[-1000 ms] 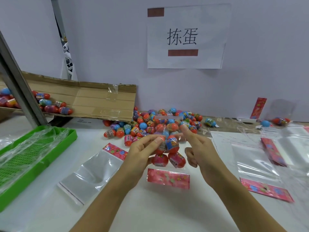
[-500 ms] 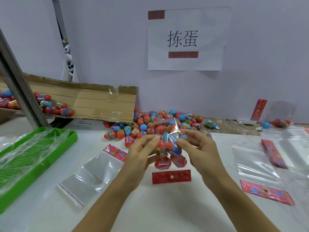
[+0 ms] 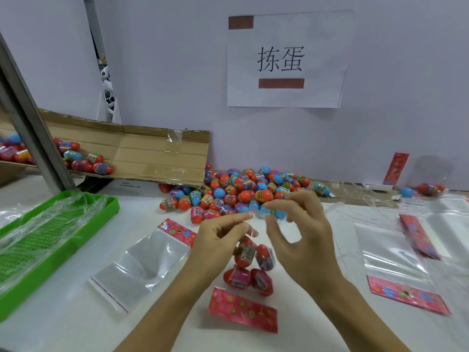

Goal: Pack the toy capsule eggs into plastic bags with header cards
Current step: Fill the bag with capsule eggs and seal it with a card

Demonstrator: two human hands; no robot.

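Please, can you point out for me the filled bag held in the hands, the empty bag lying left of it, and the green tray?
filled bag (image 3: 250, 265): head view, on the eggs inside.
empty bag (image 3: 142, 262): head view, on its clear middle.
green tray (image 3: 63, 257): head view, on its near rim.

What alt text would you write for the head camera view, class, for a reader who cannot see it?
Two bare hands, the left hand and the right hand, pinch the top edge of a clear plastic bag holding four red capsule eggs, its pink header card hanging lowest above the white table. Behind lies a loose pile of red and blue capsule eggs.
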